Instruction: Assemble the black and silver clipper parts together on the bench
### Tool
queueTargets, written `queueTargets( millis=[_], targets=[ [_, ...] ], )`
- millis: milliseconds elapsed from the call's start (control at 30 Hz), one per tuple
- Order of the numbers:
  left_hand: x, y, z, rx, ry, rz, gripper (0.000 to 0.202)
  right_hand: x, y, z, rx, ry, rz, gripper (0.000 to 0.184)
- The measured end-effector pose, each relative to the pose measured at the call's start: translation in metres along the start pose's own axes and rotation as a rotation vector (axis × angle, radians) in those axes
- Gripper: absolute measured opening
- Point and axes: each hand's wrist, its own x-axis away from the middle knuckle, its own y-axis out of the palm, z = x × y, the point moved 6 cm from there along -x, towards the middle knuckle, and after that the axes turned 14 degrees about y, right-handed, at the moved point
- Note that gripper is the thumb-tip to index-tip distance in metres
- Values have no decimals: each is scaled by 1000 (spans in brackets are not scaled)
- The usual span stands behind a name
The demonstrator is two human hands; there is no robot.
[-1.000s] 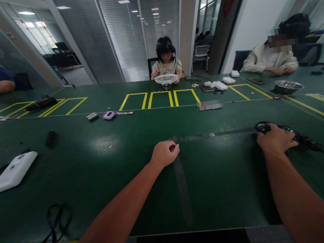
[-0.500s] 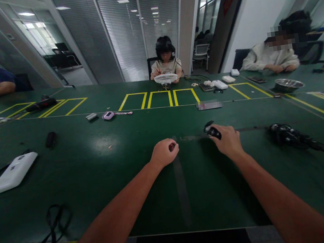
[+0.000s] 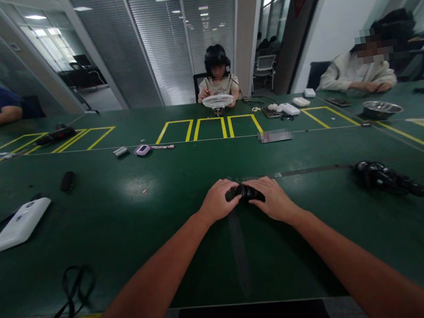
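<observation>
Just above the green table, both my hands meet on a small black object [image 3: 245,192] with glossy rounded parts; its kind is unclear. My left hand [image 3: 217,200] grips its left end between thumb and fingers. Around the right end curls my right hand [image 3: 271,198], with the thumb below and the fingers over the top. The fingers cover much of the object, so its full shape is hidden.
On the green table [image 3: 196,267], a bundled black cable [image 3: 393,182] lies right and a white power bank [image 3: 20,225] left. A black strap [image 3: 71,299] hangs over the front edge. Across sits a person with a white fan [image 3: 218,101]; a metal bowl [image 3: 382,109] stands far right.
My right hand has moved left with the black object and brought it against my left hand. The left hand has loosened from a fist and now grips the object's left end.
</observation>
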Motion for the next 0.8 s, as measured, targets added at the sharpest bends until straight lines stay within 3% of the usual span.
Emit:
queueTargets(
  millis=[167,300,500,800],
  targets=[
    [0,-2,1,71,-70,39,21,0,0,0,1,6,0,54],
    [2,6,-2,273,-178,31,21,0,1,0,0,10,-8,57],
    [4,11,-5,505,-290,112,23,2,3,-4,-33,-13,-43,64],
    [5,6,-13,608,-390,136,22,4,9,-11,-54,-29,-83,68]
  ],
)
